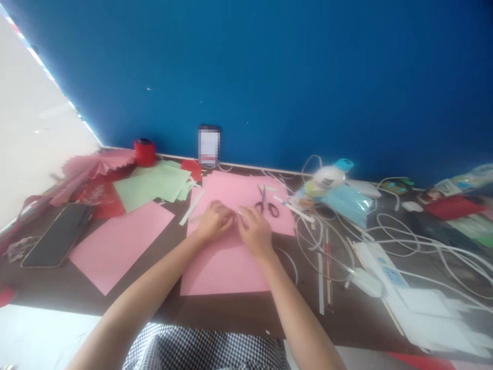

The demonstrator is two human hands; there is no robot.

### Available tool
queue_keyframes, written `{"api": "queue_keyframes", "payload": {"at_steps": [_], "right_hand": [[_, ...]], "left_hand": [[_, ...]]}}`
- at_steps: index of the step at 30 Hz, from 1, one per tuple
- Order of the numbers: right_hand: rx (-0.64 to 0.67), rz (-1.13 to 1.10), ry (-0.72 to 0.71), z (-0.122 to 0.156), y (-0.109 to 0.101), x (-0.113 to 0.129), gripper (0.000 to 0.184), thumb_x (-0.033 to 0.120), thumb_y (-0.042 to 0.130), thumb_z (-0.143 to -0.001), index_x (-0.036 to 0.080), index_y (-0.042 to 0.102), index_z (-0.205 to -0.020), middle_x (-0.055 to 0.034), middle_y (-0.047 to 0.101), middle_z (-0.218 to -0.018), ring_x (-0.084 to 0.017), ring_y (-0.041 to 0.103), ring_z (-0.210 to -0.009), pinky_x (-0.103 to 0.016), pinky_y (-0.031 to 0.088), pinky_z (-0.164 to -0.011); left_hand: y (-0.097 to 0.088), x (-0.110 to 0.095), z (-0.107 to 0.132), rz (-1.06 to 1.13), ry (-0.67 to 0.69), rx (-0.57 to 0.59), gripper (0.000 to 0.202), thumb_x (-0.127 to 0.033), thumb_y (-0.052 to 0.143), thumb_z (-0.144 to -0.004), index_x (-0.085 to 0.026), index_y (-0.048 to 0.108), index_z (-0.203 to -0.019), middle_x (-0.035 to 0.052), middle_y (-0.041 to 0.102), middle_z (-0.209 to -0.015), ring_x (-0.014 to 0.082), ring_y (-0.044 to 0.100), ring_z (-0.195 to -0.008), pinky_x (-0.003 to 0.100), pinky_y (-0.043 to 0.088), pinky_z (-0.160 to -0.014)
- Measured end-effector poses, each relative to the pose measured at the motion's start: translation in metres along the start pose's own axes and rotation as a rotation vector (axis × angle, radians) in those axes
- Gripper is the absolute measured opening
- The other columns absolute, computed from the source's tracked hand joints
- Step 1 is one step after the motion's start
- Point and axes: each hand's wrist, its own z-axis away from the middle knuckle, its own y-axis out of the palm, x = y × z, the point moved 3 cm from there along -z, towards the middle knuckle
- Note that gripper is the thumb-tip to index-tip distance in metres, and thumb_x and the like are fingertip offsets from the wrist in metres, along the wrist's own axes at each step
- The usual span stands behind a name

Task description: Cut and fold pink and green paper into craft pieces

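My left hand [215, 221] and my right hand [254, 231] almost meet over the pink paper sheets [225, 270] in the middle of the table. The fingers of both are curled in and pinched together. Whatever lies between the fingertips is small, pale and blurred, so I cannot name it. Beyond my right hand, scissors [267, 206] with dark handles rest on the pink paper, their blades apart. A narrow white paper strip [191, 206] lies to the left of my left hand.
On the left are another pink sheet [121, 246], green sheets [157, 182], a dark phone [57, 236], a pink folded paper fan [96, 164] and a red roll [145, 152]. A second phone [209, 146] leans on the blue wall. White cables and a power strip [385, 267] crowd the right.
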Motion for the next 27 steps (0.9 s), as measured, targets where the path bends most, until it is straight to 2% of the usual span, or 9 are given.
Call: {"api": "queue_keyframes", "payload": {"at_steps": [6, 10, 15, 18, 21, 24, 27], "right_hand": [[0.039, 0.031, -0.047, 0.001, 0.000, 0.003, 0.017, 0.016, 0.046, -0.085, 0.018, 0.062, -0.089, -0.0047, 0.064, -0.086, -0.016, 0.057, -0.079, -0.027, 0.043, -0.072], [0.050, 0.126, -0.076, 0.000, 0.000, 0.006, 0.015, 0.015, 0.045, -0.085, 0.017, 0.060, -0.084, -0.0044, 0.064, -0.083, -0.016, 0.055, -0.074, -0.027, 0.040, -0.067], [-0.027, 0.181, -0.089, -0.002, -0.001, 0.010, 0.016, 0.015, 0.043, -0.087, 0.017, 0.057, -0.080, -0.0037, 0.062, -0.077, -0.015, 0.053, -0.069, -0.026, 0.036, -0.061], [-0.099, 0.195, -0.086, -0.001, 0.000, 0.012, 0.015, 0.017, 0.042, -0.087, 0.017, 0.056, -0.080, -0.0042, 0.062, -0.077, -0.014, 0.055, -0.070, -0.025, 0.036, -0.061], [-0.187, 0.165, -0.078, 0.000, -0.001, 0.013, 0.013, 0.016, 0.042, -0.087, 0.017, 0.055, -0.083, -0.0056, 0.062, -0.079, -0.015, 0.057, -0.075, -0.025, 0.039, -0.064], [-0.280, 0.057, 0.024, 0.000, -0.007, 0.008, 0.014, 0.016, 0.038, -0.088, 0.018, 0.052, -0.085, -0.0068, 0.060, -0.080, -0.016, 0.057, -0.077, -0.027, 0.042, -0.068], [-0.337, -0.055, 0.194, 0.002, -0.012, -0.002, 0.014, 0.020, 0.037, -0.088, 0.019, 0.051, -0.090, -0.0088, 0.058, -0.086, -0.018, 0.057, -0.083, -0.030, 0.045, -0.071]], "left_hand": [[-0.001, 0.001, 0.000, 0.020, -0.005, -0.020, 0.019, -0.019, 0.044, -0.078, -0.018, 0.059, -0.067, 0.0014, 0.061, -0.066, 0.0151, 0.053, -0.068, 0.036, 0.035, -0.089], [-0.002, 0.001, -0.001, 0.116, -0.051, -0.012, 0.020, -0.019, 0.045, -0.077, -0.019, 0.062, -0.067, 0.0013, 0.063, -0.068, 0.0151, 0.056, -0.070, 0.035, 0.035, -0.088], [-0.006, -0.002, -0.004, 0.403, -0.176, -0.028, 0.024, -0.020, 0.046, -0.077, -0.018, 0.064, -0.063, 0.0015, 0.066, -0.070, 0.0150, 0.059, -0.073, 0.031, 0.040, -0.081], [-0.006, -0.006, -0.006, 0.668, -0.279, 0.017, 0.024, -0.022, 0.046, -0.078, -0.015, 0.064, -0.064, 0.0027, 0.067, -0.069, 0.0155, 0.061, -0.072, 0.028, 0.045, -0.073], [-0.005, -0.006, -0.007, 0.869, -0.382, 0.056, 0.023, -0.024, 0.046, -0.078, -0.013, 0.065, -0.070, 0.0038, 0.068, -0.073, 0.0171, 0.063, -0.074, 0.028, 0.048, -0.072], [-0.004, 0.001, -0.006, 0.889, -0.447, 0.038, 0.024, -0.025, 0.046, -0.078, -0.013, 0.065, -0.068, 0.0042, 0.068, -0.072, 0.0172, 0.062, -0.075, 0.028, 0.048, -0.075], [-0.003, 0.014, -0.004, 0.865, -0.522, -0.019, 0.028, -0.032, 0.047, -0.080, -0.014, 0.068, -0.076, 0.0068, 0.070, -0.084, 0.0174, 0.061, -0.080, 0.030, 0.047, -0.079]]}}
